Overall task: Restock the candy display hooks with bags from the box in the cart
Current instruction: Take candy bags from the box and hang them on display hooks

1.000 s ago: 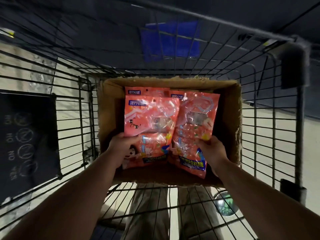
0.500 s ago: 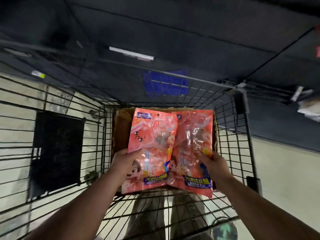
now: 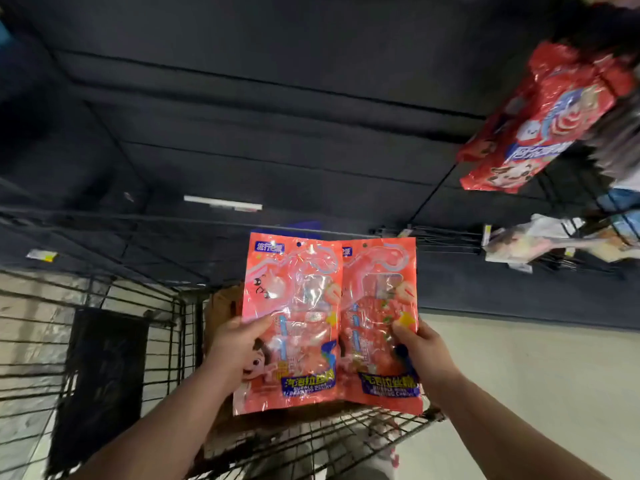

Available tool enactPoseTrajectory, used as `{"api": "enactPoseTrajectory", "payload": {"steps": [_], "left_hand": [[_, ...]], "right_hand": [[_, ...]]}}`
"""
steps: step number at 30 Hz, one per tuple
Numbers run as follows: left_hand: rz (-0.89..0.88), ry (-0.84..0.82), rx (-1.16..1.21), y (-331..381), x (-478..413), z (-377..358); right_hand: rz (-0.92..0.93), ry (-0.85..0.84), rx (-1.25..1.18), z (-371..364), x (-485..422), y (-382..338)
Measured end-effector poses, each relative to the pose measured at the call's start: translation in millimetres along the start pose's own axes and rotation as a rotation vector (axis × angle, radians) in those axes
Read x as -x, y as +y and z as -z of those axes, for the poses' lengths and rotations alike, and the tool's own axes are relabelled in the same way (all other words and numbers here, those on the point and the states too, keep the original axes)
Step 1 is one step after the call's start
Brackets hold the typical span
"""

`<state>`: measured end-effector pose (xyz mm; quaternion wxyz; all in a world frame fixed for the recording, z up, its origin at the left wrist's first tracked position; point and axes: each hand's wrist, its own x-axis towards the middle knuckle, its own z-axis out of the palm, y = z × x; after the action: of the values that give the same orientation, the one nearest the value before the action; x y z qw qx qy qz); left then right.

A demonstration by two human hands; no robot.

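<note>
Two orange-pink candy bags are held upright side by side above the wire cart [image 3: 145, 344]. My left hand [image 3: 235, 348] grips the left candy bag [image 3: 298, 306] at its lower left edge, thumb on the front. My right hand [image 3: 420, 351] grips the right candy bag [image 3: 377, 299] at its lower right edge. The cardboard box [image 3: 221, 306] sits in the cart behind and below the bags, mostly hidden by them. A red candy bag [image 3: 540, 123] hangs on the display at the upper right.
Dark shelving panels [image 3: 277, 116] fill the background ahead. More packaged goods [image 3: 554, 240] hang on wire hooks at the right. A black sign panel [image 3: 104, 375] hangs on the cart's left side. Pale floor [image 3: 536, 382] lies to the right of the cart.
Both hands have lifted the two bags up out of the box and above the cart rim. The view has tilted upward, bringing the display at the right into sight.
</note>
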<state>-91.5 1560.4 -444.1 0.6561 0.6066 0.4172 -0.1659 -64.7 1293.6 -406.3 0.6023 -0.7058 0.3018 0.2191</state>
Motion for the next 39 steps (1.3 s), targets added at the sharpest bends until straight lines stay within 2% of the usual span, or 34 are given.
{"api": "enactPoseTrajectory", "payload": {"steps": [4, 8, 14, 18, 28, 39], "left_hand": [[-0.087, -0.061, -0.016, 16.8, 14.3, -16.7], [-0.102, -0.13, -0.028, 30.6, 36.4, -39.2], [-0.181, -0.215, -0.093, 42.3, 86.6, -104.4], [-0.243, -0.255, -0.127, 29.5, 125.4, -163.6], [-0.272, -0.395, -0.194, -29.7, 235.7, -321.9], [-0.324, -0.447, -0.241, -55.2, 296.0, -400.7]], "right_hand": [[0.005, 0.033, -0.102, 25.5, 20.7, -9.8], [0.039, 0.059, -0.17, 57.2, 40.6, -14.7], [0.102, 0.128, -0.285, 129.8, 72.4, -6.7], [0.135, 0.186, -0.364, 197.3, 101.4, 12.8], [0.202, 0.368, -0.557, 372.3, 166.0, 84.6], [0.302, 0.453, -0.606, 465.2, 190.4, 114.7]]}}
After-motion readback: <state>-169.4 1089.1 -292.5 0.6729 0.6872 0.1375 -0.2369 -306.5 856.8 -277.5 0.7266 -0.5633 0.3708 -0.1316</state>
